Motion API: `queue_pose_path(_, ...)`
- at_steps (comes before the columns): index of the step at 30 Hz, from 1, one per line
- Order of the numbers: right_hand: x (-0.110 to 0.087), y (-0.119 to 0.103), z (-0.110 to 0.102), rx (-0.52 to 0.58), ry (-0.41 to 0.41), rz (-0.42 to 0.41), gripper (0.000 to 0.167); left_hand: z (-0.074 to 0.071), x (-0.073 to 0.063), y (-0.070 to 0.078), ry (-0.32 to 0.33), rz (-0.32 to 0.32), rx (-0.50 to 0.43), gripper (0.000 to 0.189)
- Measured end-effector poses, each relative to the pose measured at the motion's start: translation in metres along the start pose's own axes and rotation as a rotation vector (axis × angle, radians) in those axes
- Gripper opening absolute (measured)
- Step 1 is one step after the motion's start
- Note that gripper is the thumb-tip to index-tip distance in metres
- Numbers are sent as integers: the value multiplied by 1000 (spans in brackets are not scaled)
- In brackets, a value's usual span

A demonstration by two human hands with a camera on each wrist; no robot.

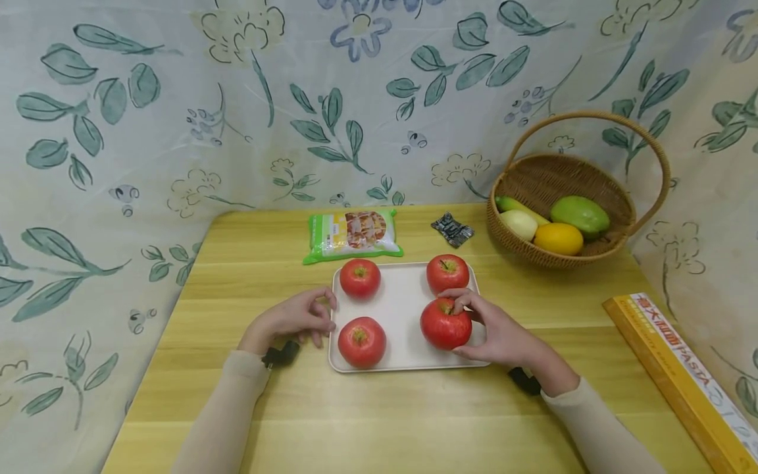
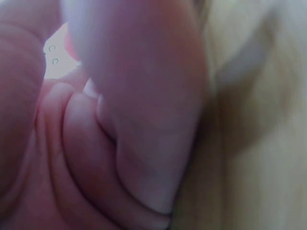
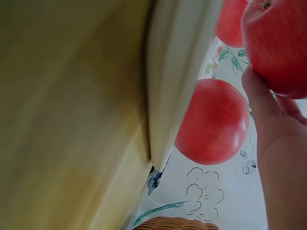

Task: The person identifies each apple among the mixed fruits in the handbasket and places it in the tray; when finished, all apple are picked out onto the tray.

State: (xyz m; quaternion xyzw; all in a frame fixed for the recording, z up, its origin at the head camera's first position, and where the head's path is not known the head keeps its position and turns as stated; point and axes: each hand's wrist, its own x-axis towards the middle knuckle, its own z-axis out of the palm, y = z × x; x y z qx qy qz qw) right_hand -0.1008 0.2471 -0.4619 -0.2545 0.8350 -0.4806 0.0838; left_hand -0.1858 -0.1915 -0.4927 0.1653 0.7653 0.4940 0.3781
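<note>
My right hand (image 1: 497, 329) grips a red apple (image 1: 445, 325), fingers over its top and thumb low at its near side. It is over the right half of a white rectangular tray (image 1: 399, 322); in the right wrist view the gripped apple (image 3: 278, 48) shows apart from the tray's side (image 3: 177, 72). A second apple (image 1: 447, 272) sits at the tray's far right corner, a third (image 1: 360, 278) at far left and another (image 1: 362, 342) at near left. By the tray's left rim my left hand (image 1: 299, 316) rests with loosely bent fingers, holding nothing.
Behind the tray lie a green-and-white food packet (image 1: 355, 235) and a small black sachet (image 1: 453, 229). A wicker basket (image 1: 556, 164) with a tall handle stands back right, holding several fruits or vegetables. Along the right edge lies a long yellow pasta box (image 1: 681, 375). A patterned curtain (image 1: 367, 99) hangs behind.
</note>
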Motion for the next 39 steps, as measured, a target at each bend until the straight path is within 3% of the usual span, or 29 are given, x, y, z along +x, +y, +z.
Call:
queue_pose_path(15,-10,8,-2,-156,-63,4,62,1,-6,0,9,-3,8,44)
queue_pose_path(23,-11,5,-4,-108,-63,15,47,1,-8,-1,4,-7,2,45)
queue_pose_path(31,-11,5,-4,-61,-76,66,66,0,-8,-3,5,0,-1,45)
queue_pose_path(39,-13,8,-5,-67,-92,55,68,1,-7,-3,4,-6,4,45)
